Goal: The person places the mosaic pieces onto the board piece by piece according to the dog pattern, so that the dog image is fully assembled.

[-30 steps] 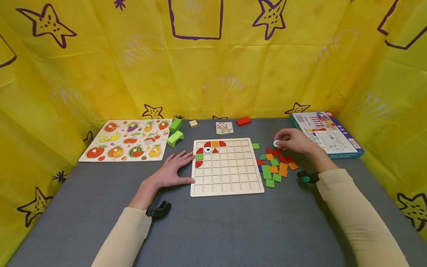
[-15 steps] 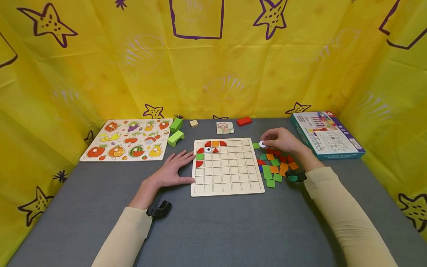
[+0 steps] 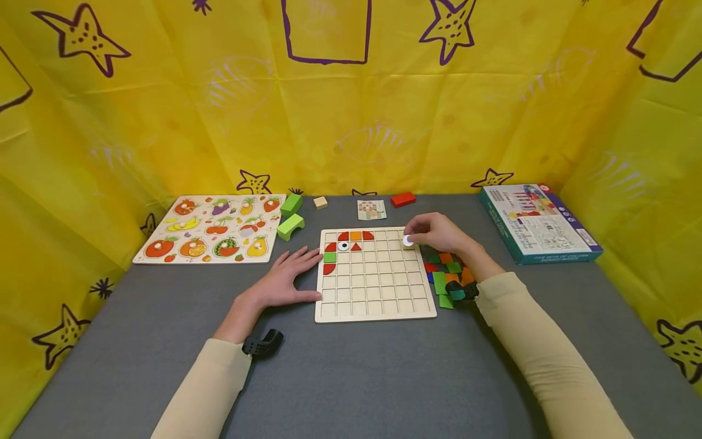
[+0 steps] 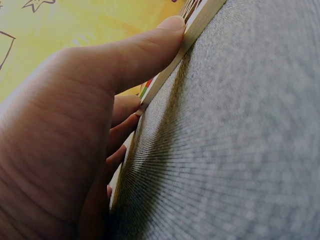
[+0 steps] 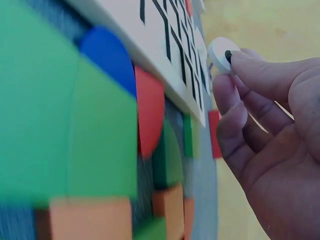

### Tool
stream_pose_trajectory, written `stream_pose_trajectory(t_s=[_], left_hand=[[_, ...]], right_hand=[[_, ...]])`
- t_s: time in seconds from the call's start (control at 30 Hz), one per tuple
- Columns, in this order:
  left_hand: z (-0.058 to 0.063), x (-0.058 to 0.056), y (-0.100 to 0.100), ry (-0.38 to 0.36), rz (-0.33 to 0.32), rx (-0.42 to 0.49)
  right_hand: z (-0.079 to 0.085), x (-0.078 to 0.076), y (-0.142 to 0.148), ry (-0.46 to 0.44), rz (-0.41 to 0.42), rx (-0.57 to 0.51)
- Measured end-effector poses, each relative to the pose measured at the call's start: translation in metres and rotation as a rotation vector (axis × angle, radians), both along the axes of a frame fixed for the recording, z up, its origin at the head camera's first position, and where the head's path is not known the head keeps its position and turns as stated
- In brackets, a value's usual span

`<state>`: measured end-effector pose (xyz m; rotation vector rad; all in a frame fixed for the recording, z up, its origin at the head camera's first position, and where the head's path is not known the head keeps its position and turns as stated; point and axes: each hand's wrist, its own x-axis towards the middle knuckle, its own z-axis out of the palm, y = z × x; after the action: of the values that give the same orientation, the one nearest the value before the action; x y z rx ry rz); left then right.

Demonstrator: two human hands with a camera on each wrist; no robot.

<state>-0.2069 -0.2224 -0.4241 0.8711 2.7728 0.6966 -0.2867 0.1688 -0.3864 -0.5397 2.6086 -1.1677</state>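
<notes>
A pale wooden grid board [image 3: 378, 289] lies on the grey table. At its upper left sit a white round eye piece [image 3: 342, 246] and several red, orange and green pieces, among them a green square [image 3: 329, 257]. My left hand [image 3: 285, 281] has its fingers spread, with thumb and fingertips against the board's left edge. Over the board's upper right corner, my right hand [image 3: 439, 233] pinches another white disc [image 5: 219, 51] between thumb and fingers. In the right wrist view a black mark shows on this disc beside the thumb.
Loose coloured pieces, including a green rectangle [image 3: 439, 283], lie right of the board, partly under the right wrist. A fruit puzzle [image 3: 258, 256] is at left, beside green blocks [image 3: 290, 227]. Behind are a picture card [image 3: 372, 210] and a red block [image 3: 403, 199]; a box [image 3: 543, 225] stands right.
My right hand has moved left with the white disc, from above the loose pieces to over the board's upper right corner. The left hand stays at the board's edge.
</notes>
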Motion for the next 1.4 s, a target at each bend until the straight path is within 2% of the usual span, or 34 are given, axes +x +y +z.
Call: stream_pose_trajectory(t_s=[0.53, 0.73, 0.97, 1.4], left_hand=[[0.000, 0.001, -0.003, -0.002, 0.005, 0.009], [-0.002, 0.001, -0.003, 0.002, 0.009, 0.009], [-0.003, 0.001, -0.002, 0.000, 0.008, 0.011], [-0.001, -0.001, -0.001, -0.005, 0.005, 0.007]], right_hand=[[-0.008, -0.005, -0.058, 0.010, 0.077, -0.032], [-0.009, -0.010, -0.075, 0.046, 0.091, 0.024], [-0.008, -0.010, -0.083, 0.086, 0.099, 0.105], [-0.008, -0.009, -0.085, 0.077, 0.113, 0.170]])
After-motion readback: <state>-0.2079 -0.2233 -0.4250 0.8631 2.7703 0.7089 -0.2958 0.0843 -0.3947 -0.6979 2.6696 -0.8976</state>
